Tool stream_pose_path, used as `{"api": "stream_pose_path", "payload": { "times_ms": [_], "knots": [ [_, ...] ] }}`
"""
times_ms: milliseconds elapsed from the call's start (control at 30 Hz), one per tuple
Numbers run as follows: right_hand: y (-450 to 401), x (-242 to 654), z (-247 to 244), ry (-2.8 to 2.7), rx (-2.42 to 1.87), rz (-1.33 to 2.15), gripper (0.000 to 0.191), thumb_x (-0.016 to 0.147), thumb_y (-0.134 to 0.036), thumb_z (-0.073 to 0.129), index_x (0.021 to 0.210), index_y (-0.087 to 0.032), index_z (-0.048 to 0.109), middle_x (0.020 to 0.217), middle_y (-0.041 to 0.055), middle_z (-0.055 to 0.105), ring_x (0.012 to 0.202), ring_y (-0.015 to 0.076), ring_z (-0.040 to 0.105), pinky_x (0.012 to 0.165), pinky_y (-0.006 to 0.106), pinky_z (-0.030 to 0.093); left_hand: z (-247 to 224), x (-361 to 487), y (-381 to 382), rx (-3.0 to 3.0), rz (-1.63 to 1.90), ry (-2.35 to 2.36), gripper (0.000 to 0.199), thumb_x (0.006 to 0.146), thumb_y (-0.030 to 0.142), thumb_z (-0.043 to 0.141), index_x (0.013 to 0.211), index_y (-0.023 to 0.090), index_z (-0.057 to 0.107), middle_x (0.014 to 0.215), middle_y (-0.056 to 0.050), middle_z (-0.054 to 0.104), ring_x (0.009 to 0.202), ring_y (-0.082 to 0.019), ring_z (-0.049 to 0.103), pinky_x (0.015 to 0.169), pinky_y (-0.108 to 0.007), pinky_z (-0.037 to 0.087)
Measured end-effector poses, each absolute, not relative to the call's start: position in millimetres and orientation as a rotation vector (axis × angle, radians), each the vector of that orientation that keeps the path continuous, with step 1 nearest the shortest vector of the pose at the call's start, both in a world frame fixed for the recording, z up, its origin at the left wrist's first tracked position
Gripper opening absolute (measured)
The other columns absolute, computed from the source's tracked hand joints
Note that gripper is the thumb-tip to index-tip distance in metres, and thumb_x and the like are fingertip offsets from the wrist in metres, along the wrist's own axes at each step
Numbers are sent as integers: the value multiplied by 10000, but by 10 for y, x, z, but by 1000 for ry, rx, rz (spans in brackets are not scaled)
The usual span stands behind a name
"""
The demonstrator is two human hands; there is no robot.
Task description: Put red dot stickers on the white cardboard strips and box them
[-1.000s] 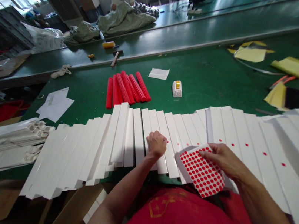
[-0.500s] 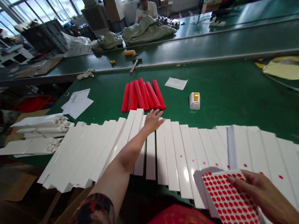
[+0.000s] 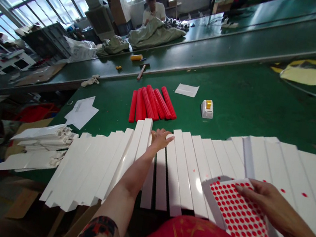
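Pinching a sheet of red dot stickers [image 3: 239, 212] in my right fingers [image 3: 256, 188] — my left fingers [image 3: 165, 136] spread on the white strips [image 3: 185, 174], red bars [image 3: 151, 103] just beyond them.

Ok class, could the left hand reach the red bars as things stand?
Probably yes: the left hand rests on the white strips, just short of the red bars, nothing between.

No legible text anywhere (sticker sheet [image 3: 237, 211] shows only red dots).
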State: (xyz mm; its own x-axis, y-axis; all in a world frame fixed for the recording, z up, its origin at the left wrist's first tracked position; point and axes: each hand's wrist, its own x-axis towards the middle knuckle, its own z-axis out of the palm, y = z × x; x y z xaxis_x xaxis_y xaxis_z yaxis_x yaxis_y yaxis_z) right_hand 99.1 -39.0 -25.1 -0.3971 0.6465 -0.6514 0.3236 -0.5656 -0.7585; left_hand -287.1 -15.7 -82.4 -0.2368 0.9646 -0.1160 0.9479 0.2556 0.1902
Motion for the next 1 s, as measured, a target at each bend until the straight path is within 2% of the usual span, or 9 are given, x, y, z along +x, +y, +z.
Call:
{"api": "stream_pose_path", "payload": {
  "times_ms": [133, 233, 367, 500, 733, 800, 933, 1000],
  "knots": [
    [-365, 900, -236, -1309, -1541, 2099, 327, 655, -431, 777, 722, -154, 616, 577, 13, 598, 461, 131, 502, 442, 218, 324, -829, -2874, -25, 1775, 217, 2311, 428, 910, 551, 415, 1267, 358, 554, 1278, -31, 590, 1133, -267, 492, 961, -505, 310],
    [-357, 887, -236, -1326, -1557, 2117, 340, 630, -425, 798, 675, -164, 584, 541, -4, 564, 449, 125, 484, 440, 220, 307, -824, -2827, 176, 1788, 261, 2188, 420, 951, 473, 352, 1335, 376, 490, 1367, -9, 547, 1201, -259, 473, 980, -514, 311],
    [-374, 902, -244, -1339, -1590, 2093, 357, 627, -452, 800, 675, -169, 587, 528, -10, 542, 431, 109, 448, 429, 220, 263, -847, -2714, 283, 1797, 166, 2046, 375, 950, 443, 368, 1243, 350, 583, 1295, -13, 615, 1185, -262, 510, 987, -514, 308],
    [-410, 899, -202, -1323, -1616, 2086, 397, 647, -521, 781, 693, -168, 607, 533, 6, 556, 425, 115, 463, 421, 229, 266, -885, -2653, 167, 1862, 154, 2033, 371, 947, 447, 379, 1231, 339, 591, 1225, -21, 657, 1154, -261, 535, 989, -507, 302],
    [-446, 845, -211, -1358, -1530, 2102, 411, 691, -526, 767, 737, -154, 600, 575, 14, 592, 461, 125, 510, 439, 225, 327, -853, -2654, 109, 1888, 100, 2005, 385, 956, 443, 342, 1252, 340, 566, 1292, -10, 614, 1173, -265, 520, 997, -521, 310],
    [-434, 807, -227, -1361, -1508, 2103, 415, 686, -522, 774, 757, -150, 604, 584, 11, 599, 463, 122, 512, 436, 216, 328, -815, -2644, 131, 1870, 93, 1998, 405, 959, 442, 329, 1299, 343, 524, 1315, -19, 592, 1201, -263, 501, 1010, -535, 305],
    [-409, 690, -207, -1375, -1505, 2083, 430, 682, -533, 775, 748, -147, 597, 578, 13, 606, 455, 119, 514, 427, 207, 328, -753, -2571, 193, 1804, 127, 1952, 469, 965, 451, 275, 1428, 408, 341, 1417, -20, 497, 1254, -276, 453, 1025, -595, 280],
    [-409, 642, -197, -1386, -1481, 2093, 422, 687, -527, 773, 742, -152, 587, 571, 7, 601, 452, 116, 511, 427, 204, 327, -747, -2517, 214, 1799, 95, 1944, 456, 962, 451, 271, 1409, 441, 362, 1413, -5, 501, 1246, -293, 451, 1015, -626, 271]
  ]
}}
